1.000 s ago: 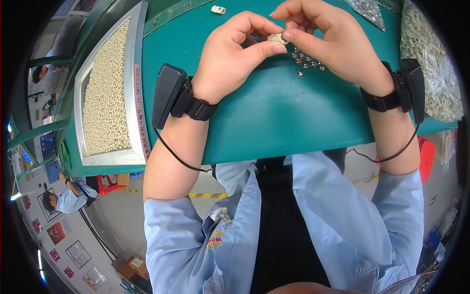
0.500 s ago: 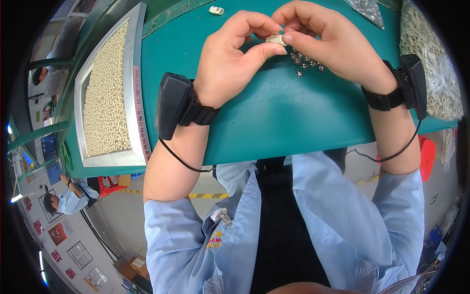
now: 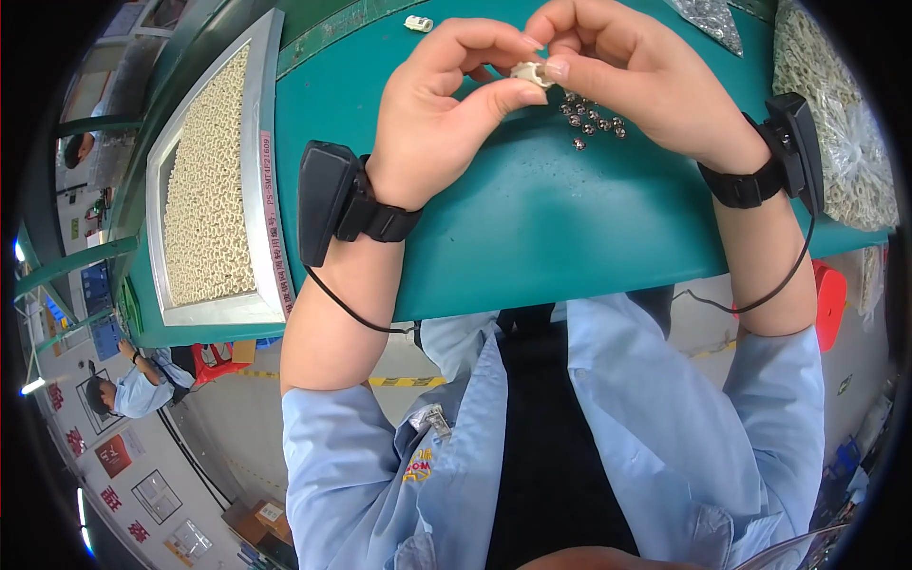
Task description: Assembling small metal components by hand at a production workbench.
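Observation:
Between the thumb and fingers of my left hand point(image 3: 446, 104) is a small cream-coloured part point(image 3: 531, 74), short and hollow-looking. My right hand point(image 3: 632, 71) meets it from the other side, thumb and fingertips pinched at its right end. Whether a second small piece sits in the right fingertips is too fine to see. Just below the right fingers, several small shiny metal pieces point(image 3: 591, 121) lie loose on the green table mat point(image 3: 532, 228). Another cream part point(image 3: 418, 23) lies by itself beyond my left hand.
On the left, a metal-framed tray point(image 3: 269, 190) holds many small cream parts in rows. Clear plastic bags point(image 3: 841, 142) of parts stand at the right, with another clear bag point(image 3: 711, 21) at the far edge. A red stool point(image 3: 829, 304) is below right. A person point(image 3: 138, 389) sits far left.
Both hands have shifted slightly, the left a little to the left. The cream part has turned between the fingers, showing more of its open right end.

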`<action>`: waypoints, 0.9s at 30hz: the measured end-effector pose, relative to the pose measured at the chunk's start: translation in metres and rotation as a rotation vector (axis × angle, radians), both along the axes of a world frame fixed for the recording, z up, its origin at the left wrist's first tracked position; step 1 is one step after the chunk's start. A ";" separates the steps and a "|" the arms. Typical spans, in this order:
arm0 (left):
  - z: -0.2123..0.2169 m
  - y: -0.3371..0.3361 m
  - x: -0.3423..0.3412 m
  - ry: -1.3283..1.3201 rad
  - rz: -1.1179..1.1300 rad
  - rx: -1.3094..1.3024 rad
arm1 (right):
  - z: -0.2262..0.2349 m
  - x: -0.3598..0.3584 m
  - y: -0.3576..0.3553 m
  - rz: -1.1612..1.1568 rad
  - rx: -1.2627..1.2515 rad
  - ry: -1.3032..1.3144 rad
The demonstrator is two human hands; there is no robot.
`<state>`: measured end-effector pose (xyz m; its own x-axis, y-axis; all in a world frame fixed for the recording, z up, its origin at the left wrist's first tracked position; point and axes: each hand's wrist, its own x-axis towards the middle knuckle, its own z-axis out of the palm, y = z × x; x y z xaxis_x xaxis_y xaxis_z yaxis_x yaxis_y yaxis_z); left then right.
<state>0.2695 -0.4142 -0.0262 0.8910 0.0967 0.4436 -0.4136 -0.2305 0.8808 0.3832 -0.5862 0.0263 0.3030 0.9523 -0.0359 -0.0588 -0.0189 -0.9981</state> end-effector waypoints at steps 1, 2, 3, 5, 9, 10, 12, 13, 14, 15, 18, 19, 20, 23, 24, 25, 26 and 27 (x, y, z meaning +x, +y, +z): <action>0.001 0.000 0.002 0.002 -0.020 -0.074 | 0.002 0.000 0.000 -0.034 -0.017 0.022; 0.002 0.000 0.003 -0.002 -0.023 -0.072 | 0.000 0.001 0.000 -0.037 -0.015 0.019; 0.003 -0.001 0.002 -0.028 -0.037 -0.074 | -0.006 0.003 -0.001 -0.093 0.040 -0.022; 0.007 -0.003 0.001 -0.080 -0.065 -0.075 | -0.015 0.007 -0.001 -0.205 0.153 -0.105; 0.009 -0.004 0.000 -0.119 -0.081 -0.032 | -0.014 0.007 0.001 -0.300 0.116 -0.249; 0.009 -0.003 -0.001 -0.122 -0.084 -0.025 | -0.016 0.007 0.002 -0.304 0.123 -0.252; 0.009 -0.002 -0.001 -0.098 -0.039 0.010 | -0.021 0.011 0.004 -0.292 0.135 -0.436; 0.010 -0.002 -0.001 -0.087 -0.017 0.027 | -0.023 0.013 0.004 -0.286 0.140 -0.529; 0.011 -0.002 -0.002 -0.091 -0.020 0.032 | -0.024 0.014 0.003 -0.290 0.145 -0.533; 0.012 -0.003 -0.003 -0.066 0.003 0.016 | -0.024 0.016 0.002 -0.272 0.109 -0.542; 0.014 -0.002 -0.003 -0.020 0.046 -0.011 | -0.027 0.018 0.003 -0.240 0.042 -0.564; 0.013 -0.002 -0.002 -0.022 0.079 0.027 | -0.029 0.019 0.003 -0.244 0.047 -0.579; 0.011 -0.002 0.000 -0.024 0.113 0.064 | -0.030 0.019 0.004 -0.248 0.052 -0.593; 0.008 0.001 0.000 0.004 0.175 0.087 | -0.028 0.019 0.009 -0.238 0.064 -0.647; 0.007 0.003 0.001 0.041 0.183 0.064 | -0.027 0.020 0.008 -0.242 0.056 -0.680; 0.005 0.005 0.002 0.076 0.195 0.040 | -0.026 0.021 0.009 -0.244 0.050 -0.715; 0.004 0.008 0.002 0.065 0.238 0.061 | -0.027 0.021 0.011 -0.212 0.088 -0.720; 0.002 0.008 0.007 0.039 0.242 0.039 | -0.028 0.023 0.010 -0.223 0.063 -0.708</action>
<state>0.2768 -0.4063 -0.0241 0.8603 0.2931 0.4171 -0.3081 -0.3528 0.8835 0.4063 -0.5764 -0.0021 0.4192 0.8596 0.2923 0.6033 -0.0232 -0.7971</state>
